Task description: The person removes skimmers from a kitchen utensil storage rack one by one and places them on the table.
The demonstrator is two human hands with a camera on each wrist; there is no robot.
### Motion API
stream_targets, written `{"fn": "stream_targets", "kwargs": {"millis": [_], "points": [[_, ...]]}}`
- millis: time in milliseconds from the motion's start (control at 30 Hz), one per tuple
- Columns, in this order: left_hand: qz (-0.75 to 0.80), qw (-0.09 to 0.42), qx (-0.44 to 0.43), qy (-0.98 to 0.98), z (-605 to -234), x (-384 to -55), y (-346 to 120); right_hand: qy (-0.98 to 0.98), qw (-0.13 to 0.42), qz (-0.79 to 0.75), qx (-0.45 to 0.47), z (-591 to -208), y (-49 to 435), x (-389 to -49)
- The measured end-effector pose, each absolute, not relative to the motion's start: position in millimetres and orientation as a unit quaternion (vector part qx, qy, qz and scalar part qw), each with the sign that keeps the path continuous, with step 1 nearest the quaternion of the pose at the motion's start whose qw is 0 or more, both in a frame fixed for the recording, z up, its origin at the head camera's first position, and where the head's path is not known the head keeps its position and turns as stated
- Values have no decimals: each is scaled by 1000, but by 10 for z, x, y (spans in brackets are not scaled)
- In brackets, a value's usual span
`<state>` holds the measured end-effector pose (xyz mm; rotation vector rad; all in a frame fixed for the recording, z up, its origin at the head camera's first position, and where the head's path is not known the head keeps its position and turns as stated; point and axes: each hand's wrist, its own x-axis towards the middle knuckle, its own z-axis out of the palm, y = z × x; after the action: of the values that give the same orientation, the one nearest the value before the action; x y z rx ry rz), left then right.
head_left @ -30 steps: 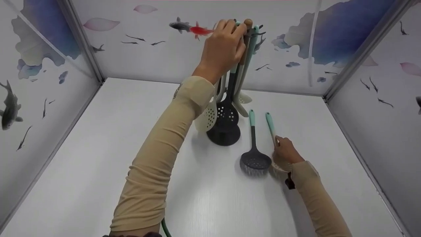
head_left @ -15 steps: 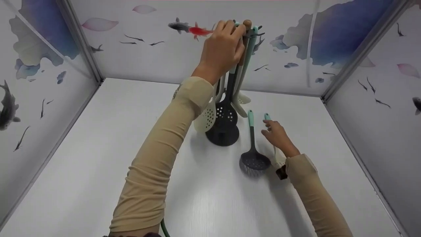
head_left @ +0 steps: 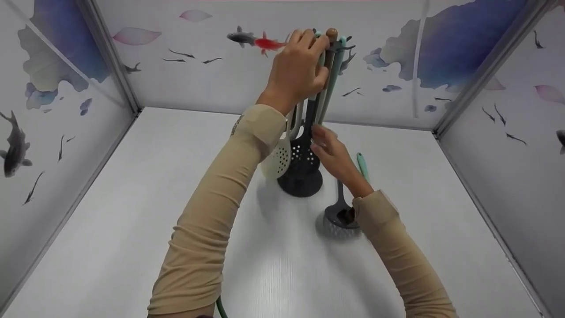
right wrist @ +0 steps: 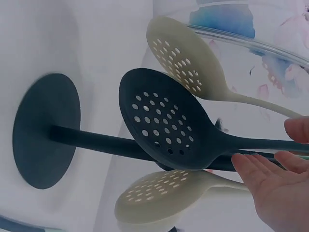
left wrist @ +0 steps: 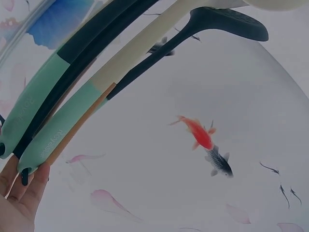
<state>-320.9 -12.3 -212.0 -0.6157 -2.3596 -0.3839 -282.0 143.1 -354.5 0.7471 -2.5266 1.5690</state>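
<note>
My left hand grips the top of an upright black utensil stand, beside the wooden knob. Turquoise handle ends hang on hooks by its fingertips in the left wrist view. My right hand is at the neck of a hanging black skimmer, thumb above and fingers below, with space between them. Whether the fingertips touch the neck I cannot tell. A cream slotted spoon hangs on one side of the skimmer and another cream perforated spoon on the other.
On the white table lies a black perforated skimmer, partly behind my right wrist. To its right lies another turquoise-handled utensil, mostly hidden by my arm. Printed walls enclose the table at the back and sides.
My right hand has let go of the cream utensil on the table and moved up and left to the hanging black skimmer. The left hand has stayed at the stand's top.
</note>
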Motion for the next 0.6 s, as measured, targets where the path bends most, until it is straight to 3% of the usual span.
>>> {"fn": "stream_targets", "kwargs": {"millis": [267, 467, 600], "points": [[-141, 321, -236, -906, -2105, -3208, -139, -824, 5, 526, 211, -3484, 1270, -2822], [-140, 327, -237, -904, -2125, -3218, -139, -831, 42, 516, 204, -3621, 1307, -2924], [-137, 323, -235, -906, -2125, -3218, -128, -844, 95, 490, 197, -3637, 1301, -2918]]}}
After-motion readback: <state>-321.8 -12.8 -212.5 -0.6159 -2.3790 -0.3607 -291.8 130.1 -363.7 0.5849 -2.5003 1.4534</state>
